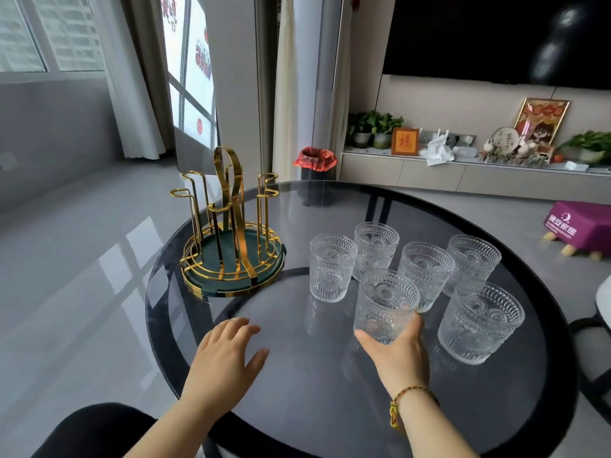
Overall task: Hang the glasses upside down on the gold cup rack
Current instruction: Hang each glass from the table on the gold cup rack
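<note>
Head view gives me a round smoked-glass surface (297,375) with a dark rim filling the lower frame, and everything for the job stands on it. At the far left of that surface I see the gold cup rack (231,233), upright on its dark green round tray, its looped gold pegs all bare. To the right of the rack stand six clear embossed glasses, all mouth up. The nearest right glass (481,322) looks biggest, close to the edge on my right. Behind it are the far right glass (472,259), the middle glass (425,274), the back glass (375,247) and the left glass (332,267), which is the one closest to the rack but still apart from it.

My right hand (396,352) is wrapped around the base of the front glass (385,304): thumb on the left side, fingers curled behind on the right, palm under the lower wall. That glass is upright and tilts slightly; I cannot tell if its base is touching the surface. A braided bracelet (406,404) circles that wrist.

My left hand (228,355) is spread wide, fingers loosely apart, palm down just over or on the glass top near the front edge, holding nothing.
</note>
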Demonstrator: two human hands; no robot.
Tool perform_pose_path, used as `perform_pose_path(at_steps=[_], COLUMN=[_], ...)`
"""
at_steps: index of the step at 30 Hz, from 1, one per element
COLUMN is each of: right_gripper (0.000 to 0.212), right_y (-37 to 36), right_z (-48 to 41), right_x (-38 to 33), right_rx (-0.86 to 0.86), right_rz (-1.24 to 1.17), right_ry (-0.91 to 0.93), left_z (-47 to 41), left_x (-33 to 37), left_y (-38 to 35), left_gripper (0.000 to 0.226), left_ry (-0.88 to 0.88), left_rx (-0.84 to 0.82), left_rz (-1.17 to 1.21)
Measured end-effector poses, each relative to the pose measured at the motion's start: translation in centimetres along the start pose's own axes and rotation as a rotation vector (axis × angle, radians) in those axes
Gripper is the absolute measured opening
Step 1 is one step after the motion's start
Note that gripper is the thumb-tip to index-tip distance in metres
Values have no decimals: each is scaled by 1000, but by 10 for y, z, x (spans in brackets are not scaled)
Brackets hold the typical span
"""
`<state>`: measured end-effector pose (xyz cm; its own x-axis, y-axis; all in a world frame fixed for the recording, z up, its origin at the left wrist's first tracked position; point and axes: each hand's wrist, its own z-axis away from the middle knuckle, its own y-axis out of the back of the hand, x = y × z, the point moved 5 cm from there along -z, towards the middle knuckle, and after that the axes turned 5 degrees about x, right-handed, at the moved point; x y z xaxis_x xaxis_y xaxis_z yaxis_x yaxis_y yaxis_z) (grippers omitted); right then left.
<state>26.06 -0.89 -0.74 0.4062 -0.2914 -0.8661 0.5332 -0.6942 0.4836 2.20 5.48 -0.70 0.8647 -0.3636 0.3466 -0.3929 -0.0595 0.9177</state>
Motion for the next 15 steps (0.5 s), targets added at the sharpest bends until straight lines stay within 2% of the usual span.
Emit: perform_pose_path(at_steps=[5, 10, 13, 15], right_gripper=[76, 75, 72, 70], right_y=[2, 7, 13, 17], right_z=[3, 8, 7, 5], right_x=[-1, -18, -47, -70], right_rx=[-27, -107, -156, -197], right_rz=[-107, -267, -326, -337], right_ry=[14, 60, 132, 194], left_z=[0, -12, -29, -41], left_x=[1, -7, -8, -5], left_y=[10, 65, 102, 117], left_gripper=[41, 40, 49, 53], left_ry=[25, 79, 27, -31], left_rx=[8, 321, 466, 491], left_rz=[123, 365, 353, 293])
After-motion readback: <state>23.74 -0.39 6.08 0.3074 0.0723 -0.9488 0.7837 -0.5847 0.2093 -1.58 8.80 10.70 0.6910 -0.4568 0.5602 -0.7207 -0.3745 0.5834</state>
